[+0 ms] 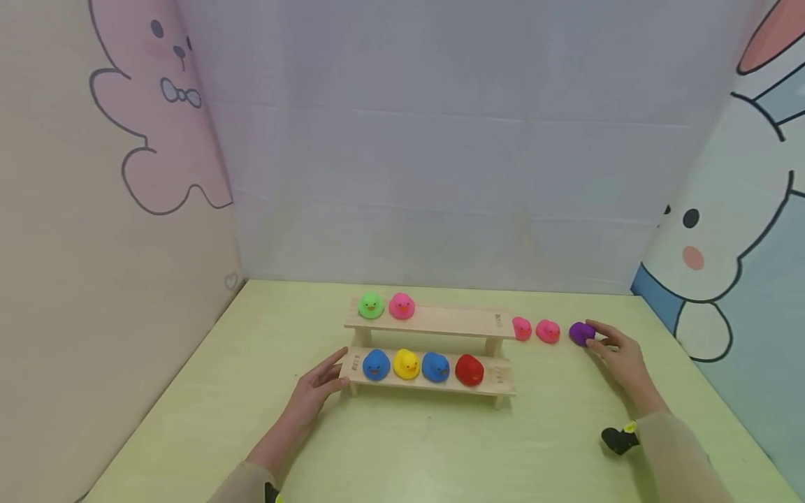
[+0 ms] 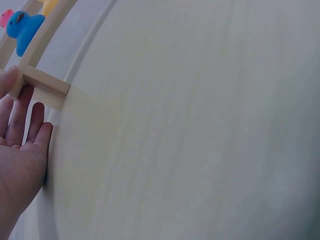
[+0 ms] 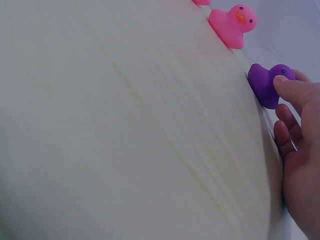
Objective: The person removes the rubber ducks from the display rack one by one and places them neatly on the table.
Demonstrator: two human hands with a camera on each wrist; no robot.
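Nearest the camera, two sleeved forearms reach out over the green table (image 1: pixel 409 447). Left hand (image 1: pixel 317 385) lies flat with straight fingers against the left end of the wooden two-step rack (image 1: pixel 440 320), bracing it and gripping nothing. Right hand (image 1: pixel 619 353) pinches the purple duck (image 1: pixel 581 332) with thumb and fingertips; that duck sits on the table right of the rack, just beside two pink ducks (image 1: pixel 534 329) in a row. On the rack's lower step stand a blue, a yellow, a blue and a red duck (image 1: pixel 469 370); the upper step holds a green duck (image 1: pixel 370 305) and a pink one, with bare board to their right. The pinch looks shallow, on the duck's rounded head, so the smooth toy may squirt out and roll. A sideways drag of the purple duck could knock the nearest pink one. Should the left hand push harder, the light rack might slide or tip and shed its ducks.
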